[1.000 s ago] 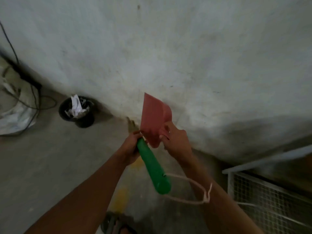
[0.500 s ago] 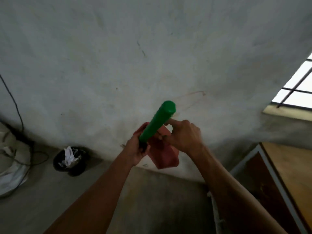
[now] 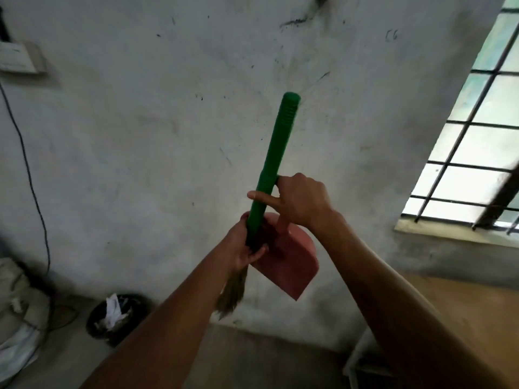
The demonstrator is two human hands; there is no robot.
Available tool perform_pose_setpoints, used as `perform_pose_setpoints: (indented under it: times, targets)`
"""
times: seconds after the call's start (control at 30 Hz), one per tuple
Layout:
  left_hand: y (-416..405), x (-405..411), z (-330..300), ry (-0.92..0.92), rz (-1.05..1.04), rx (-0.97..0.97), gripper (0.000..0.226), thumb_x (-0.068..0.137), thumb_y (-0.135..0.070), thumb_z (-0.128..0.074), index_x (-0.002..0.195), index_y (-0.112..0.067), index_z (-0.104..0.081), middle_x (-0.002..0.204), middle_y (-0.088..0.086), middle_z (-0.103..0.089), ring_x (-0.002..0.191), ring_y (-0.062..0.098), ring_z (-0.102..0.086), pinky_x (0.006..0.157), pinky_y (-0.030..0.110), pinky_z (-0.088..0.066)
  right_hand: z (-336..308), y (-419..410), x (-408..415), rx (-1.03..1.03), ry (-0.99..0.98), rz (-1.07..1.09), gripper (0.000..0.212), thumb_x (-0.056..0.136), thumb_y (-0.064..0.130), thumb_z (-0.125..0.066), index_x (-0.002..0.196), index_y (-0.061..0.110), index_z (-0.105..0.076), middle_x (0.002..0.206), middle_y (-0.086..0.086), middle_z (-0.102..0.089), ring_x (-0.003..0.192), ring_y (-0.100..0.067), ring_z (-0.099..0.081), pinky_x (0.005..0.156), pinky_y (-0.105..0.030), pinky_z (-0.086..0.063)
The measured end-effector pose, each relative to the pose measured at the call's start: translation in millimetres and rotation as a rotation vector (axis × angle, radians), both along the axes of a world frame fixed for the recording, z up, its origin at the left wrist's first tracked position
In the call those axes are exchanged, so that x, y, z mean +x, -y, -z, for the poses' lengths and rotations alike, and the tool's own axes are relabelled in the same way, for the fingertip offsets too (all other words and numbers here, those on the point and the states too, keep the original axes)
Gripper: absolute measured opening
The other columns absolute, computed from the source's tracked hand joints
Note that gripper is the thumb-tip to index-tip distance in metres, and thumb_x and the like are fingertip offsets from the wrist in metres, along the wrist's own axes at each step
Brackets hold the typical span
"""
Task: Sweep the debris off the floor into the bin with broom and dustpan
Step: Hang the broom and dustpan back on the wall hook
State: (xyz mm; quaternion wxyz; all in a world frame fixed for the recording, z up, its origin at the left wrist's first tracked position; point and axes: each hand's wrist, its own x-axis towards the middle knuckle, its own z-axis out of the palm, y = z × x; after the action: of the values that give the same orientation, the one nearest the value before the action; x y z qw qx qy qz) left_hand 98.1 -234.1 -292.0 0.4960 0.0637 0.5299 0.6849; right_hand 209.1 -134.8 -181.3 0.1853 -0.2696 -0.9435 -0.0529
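I hold a broom point(image 3: 273, 158) upright before the wall, its green handle pointing up and its straw bristles point(image 3: 231, 296) hanging below. My left hand point(image 3: 247, 248) grips the handle's lower end. My right hand point(image 3: 300, 200) rests higher on the handle and holds the grip of a red dustpan point(image 3: 289, 265), which hangs with its mouth facing down. A round black bin point(image 3: 118, 318) stands on the floor at the lower left by the wall, with crumpled white paper in it.
A stained white wall fills the view. A barred window point(image 3: 474, 153) is at the right, a wooden surface point(image 3: 463, 313) below it. A black cable point(image 3: 28, 175) runs down the wall at the left to white sacks point(image 3: 16, 327) on the floor.
The broom handle has swung from pointing down at me to standing upright. The dustpan has turned from mouth-up to hanging mouth-down. My view has tilted upward.
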Motion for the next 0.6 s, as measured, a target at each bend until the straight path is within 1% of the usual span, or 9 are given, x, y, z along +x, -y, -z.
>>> perform_pose_setpoints:
  times: [0.1,0.17,0.27,0.3,0.4,0.43,0.5,0.57,0.6]
  targets:
    - [-2.6,-5.0,-30.2,-0.051,0.084,0.015,0.04,0.107,-0.05,-0.051,0.132,-0.024,-0.066,0.128,0.016,-0.07,0.112,0.032,-0.072,0.066,0.033,-0.062,-21.0,-12.1,-3.4,-0.051,-0.088,0.004,0.079,0.087,0.093,-0.035,0.129,0.035,-0.067,0.078,0.008,-0.06,0.07,-0.017,-0.062,0.059,-0.033,-0.047]
    - [-3.2,-12.7,-48.5,-0.113,0.142,0.028,0.034,0.111,-0.041,-0.047,0.129,-0.022,-0.068,0.128,0.016,-0.07,0.11,0.033,-0.073,0.071,0.034,-0.064,-31.3,-20.9,-7.6,-0.084,-0.108,0.015,0.077,0.087,0.092,-0.037,0.13,0.035,-0.068,0.081,0.009,-0.062,0.072,-0.015,-0.064,0.058,-0.032,-0.047]
    - [-3.0,-26.8,-78.9,-0.239,0.237,0.047,0.029,0.111,-0.027,-0.05,0.128,-0.02,-0.072,0.133,0.017,-0.068,0.107,0.036,-0.075,0.08,0.034,-0.064,-41.8,-30.8,-13.0,-0.114,-0.137,0.027,0.075,0.088,0.09,-0.041,0.129,0.034,-0.069,0.078,0.013,-0.06,0.07,-0.012,-0.063,0.058,-0.031,-0.048]
    - [-2.8,-31.2,-89.7,-0.289,0.265,0.045,0.026,0.111,-0.022,-0.051,0.124,-0.018,-0.073,0.13,0.018,-0.07,0.104,0.035,-0.076,0.081,0.034,-0.064,-44.5,-34.1,-15.0,-0.109,-0.145,0.033,0.073,0.089,0.089,-0.042,0.128,0.034,-0.069,0.077,0.014,-0.059,0.069,-0.011,-0.062,0.058,-0.03,-0.047]
    - [-6.1,-45.1,-122.8,-0.486,0.324,-0.006,0.018,0.109,-0.01,-0.053,0.108,-0.011,-0.071,0.106,0.018,-0.079,0.098,0.033,-0.077,0.084,0.034,-0.065,-52.0,-41.7,-22.1,-0.078,-0.138,0.062,0.071,0.091,0.087,-0.044,0.129,0.033,-0.069,0.081,0.012,-0.061,0.07,-0.01,-0.062,0.056,-0.029,-0.044]
    - [-9.3,-50.7,-133.6,-0.535,0.32,-0.018,0.015,0.109,-0.011,-0.053,0.11,-0.007,-0.068,0.103,0.021,-0.079,0.098,0.035,-0.077,0.086,0.036,-0.065,-54.9,-44.0,-25.4,-0.067,-0.13,0.075,0.072,0.09,0.088,-0.043,0.13,0.033,-0.069,0.084,0.01,-0.063,0.072,-0.012,-0.064,0.057,-0.029,-0.044]
    - [-16.1,-61.8,-157.0,-0.652,0.262,-0.036,0.022,0.109,-0.015,-0.055,0.121,0.0,-0.064,0.104,0.026,-0.077,0.092,0.034,-0.079,0.077,0.036,-0.066,-61.2,-47.7,-32.1,-0.051,-0.114,0.099,0.073,0.09,0.089,-0.042,0.132,0.035,-0.068,0.09,0.007,-0.066,0.076,-0.015,-0.066,0.061,-0.031,-0.048]
    - [-25.7,-73.6,-183.5,-0.817,0.157,-0.031,0.027,0.108,-0.021,-0.056,0.12,0.0,-0.068,0.099,0.021,-0.077,0.083,0.029,-0.08,0.07,0.034,-0.066,-66.7,-50.2,-39.4,-0.037,-0.086,0.125,0.074,0.09,0.089,-0.042,0.133,0.035,-0.067,0.087,0.007,-0.064,0.077,-0.016,-0.066,0.065,-0.034,-0.051]
    - [-29.9,-78.3,-198.3,-0.891,0.105,-0.005,0.029,0.108,-0.025,-0.055,0.116,-0.002,-0.07,0.097,0.018,-0.078,0.083,0.028,-0.08,0.072,0.035,-0.066,-69.9,-51.1,-42.9,-0.036,-0.069,0.14,0.074,0.09,0.089,-0.042,0.133,0.034,-0.066,0.085,0.008,-0.063,0.076,-0.016,-0.065,0.066,-0.034,-0.052]
